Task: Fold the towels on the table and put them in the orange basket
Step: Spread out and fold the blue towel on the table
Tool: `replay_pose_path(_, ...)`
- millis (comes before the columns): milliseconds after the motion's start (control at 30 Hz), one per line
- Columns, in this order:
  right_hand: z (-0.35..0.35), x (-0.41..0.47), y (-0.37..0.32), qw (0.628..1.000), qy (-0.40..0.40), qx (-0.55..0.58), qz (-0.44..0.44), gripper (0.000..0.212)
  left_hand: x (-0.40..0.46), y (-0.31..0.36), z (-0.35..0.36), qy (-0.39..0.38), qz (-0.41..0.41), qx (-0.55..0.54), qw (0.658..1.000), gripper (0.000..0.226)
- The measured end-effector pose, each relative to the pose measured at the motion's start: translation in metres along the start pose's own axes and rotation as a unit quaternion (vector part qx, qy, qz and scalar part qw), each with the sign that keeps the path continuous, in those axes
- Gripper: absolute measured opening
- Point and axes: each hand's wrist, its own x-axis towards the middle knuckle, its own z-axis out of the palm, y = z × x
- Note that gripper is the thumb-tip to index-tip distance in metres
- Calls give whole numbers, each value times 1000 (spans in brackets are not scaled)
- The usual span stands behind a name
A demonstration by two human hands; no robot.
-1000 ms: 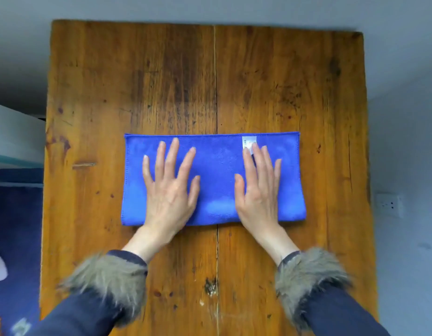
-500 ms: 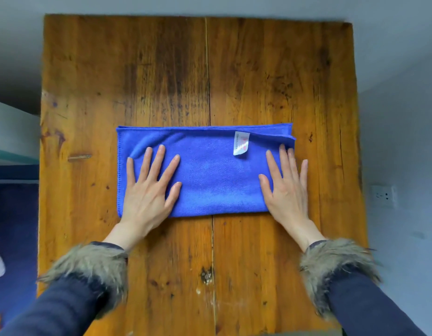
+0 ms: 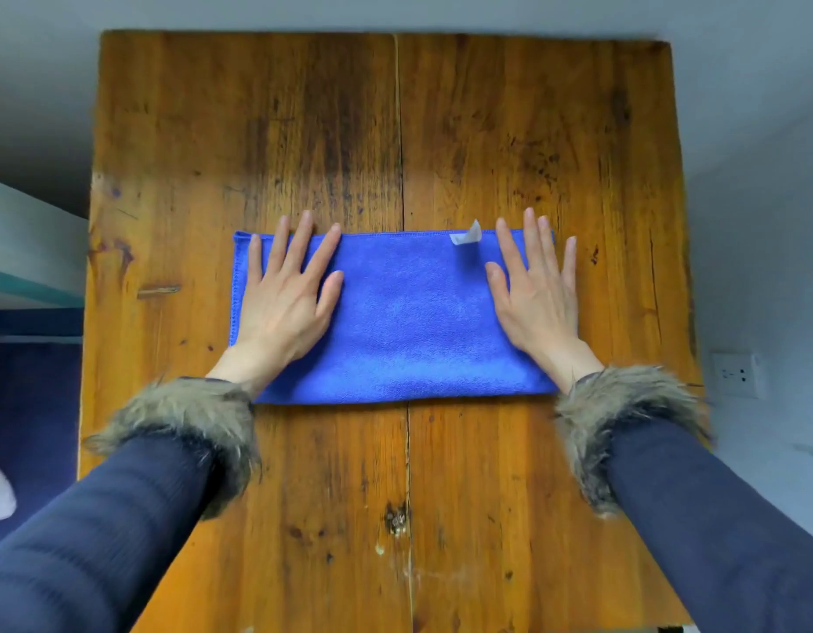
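A blue towel (image 3: 407, 317), folded into a wide rectangle, lies flat in the middle of the wooden table (image 3: 395, 130). A small white label (image 3: 466, 235) sticks up at its far edge. My left hand (image 3: 288, 294) lies flat on the towel's left end, fingers straight and spread, tips reaching past the far edge. My right hand (image 3: 535, 290) lies flat on the right end in the same way. No orange basket is in view.
The table fills most of the view, with bare wood beyond and in front of the towel. A grey wall with a white socket (image 3: 733, 374) is on the right. Dark blue floor (image 3: 30, 404) and a pale ledge (image 3: 25, 239) lie to the left.
Both hands slid outward from the towel's middle to its two ends and further up toward the far edge. The label now stands at the far edge.
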Motion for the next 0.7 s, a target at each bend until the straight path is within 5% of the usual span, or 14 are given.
replay_pose_path(133,-13,-18,-38,998,46,31,-37,55,-34,-16,-10,108,-64,-94,988,44)
replay_pose_path(233,-12,-40,-79,993,57,70,-76,54,-63,-30,-11,161,-211,-118,957,32)
replay_pose_path(367,1,-55,-117,992,29,82,-91,53,-74,-37,-12,96,-346,-174,917,28)
replay_pose_path(700,25,-62,-129,991,-51,-45,-112,59,-54,-36,-26,-26,-365,-189,911,27)
